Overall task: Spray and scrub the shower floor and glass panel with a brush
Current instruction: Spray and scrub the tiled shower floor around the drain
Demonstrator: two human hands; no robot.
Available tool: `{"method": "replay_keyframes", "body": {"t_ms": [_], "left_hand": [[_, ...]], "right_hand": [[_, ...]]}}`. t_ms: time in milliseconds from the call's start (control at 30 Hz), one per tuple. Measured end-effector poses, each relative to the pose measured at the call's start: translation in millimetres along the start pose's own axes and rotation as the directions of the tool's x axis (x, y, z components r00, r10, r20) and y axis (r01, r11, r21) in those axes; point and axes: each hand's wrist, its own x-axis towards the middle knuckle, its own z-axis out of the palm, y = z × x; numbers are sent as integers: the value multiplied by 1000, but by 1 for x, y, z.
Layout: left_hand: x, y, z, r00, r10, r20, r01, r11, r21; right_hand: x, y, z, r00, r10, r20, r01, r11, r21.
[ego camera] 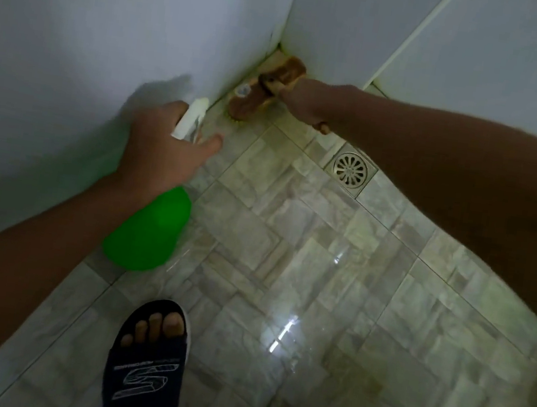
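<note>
Your right hand (303, 103) grips the handle of the brown brush (261, 93), its bristles down on the shower floor (321, 262) in the far corner where the walls (76, 38) meet. Your left hand (164, 150) curls around the neck of the green spray bottle (149, 231), held above the floor's left edge. The drain (350, 170) lies near the brush.

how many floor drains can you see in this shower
1. The drain is a round metal grate set in the floor near the far wall, just below the right hand scrubbing the corner with the brush. The arms may hide others.
</note>
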Motion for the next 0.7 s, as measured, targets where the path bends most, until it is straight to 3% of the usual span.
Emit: {"method": "replay_keyframes", "body": {"t_ms": [100, 233, 333, 433, 600, 700], "left_hand": [[4, 1, 2, 999, -37, 32, 38, 999, -34], [7, -6, 0, 997, -62, 54, 66, 996, -63], [6, -8, 0, 998, -46, 47, 48, 998, -42], [6, -5, 4, 997, -58, 46, 60, 997, -49], [7, -5, 6, 1000, -8, 28, 9, 1000, -15], [8, -4, 2, 999, -9, 40, 8, 1000, 5]], "right_hand": [[-29, 35, 13, 998, -6, 61, 11, 996, -85], [-70, 87, 23, 982, 118, 145, -87, 975, -203], [-60, 64, 20, 996, 57, 66, -47, 988, -145], [-16, 19, 16, 1000, 3, -22, -2, 1000, 30], [-12, -32, 33, 995, -99, -27, 102, 986, 132], [-44, -12, 63, 988, -142, 58, 140, 990, 32]]}}
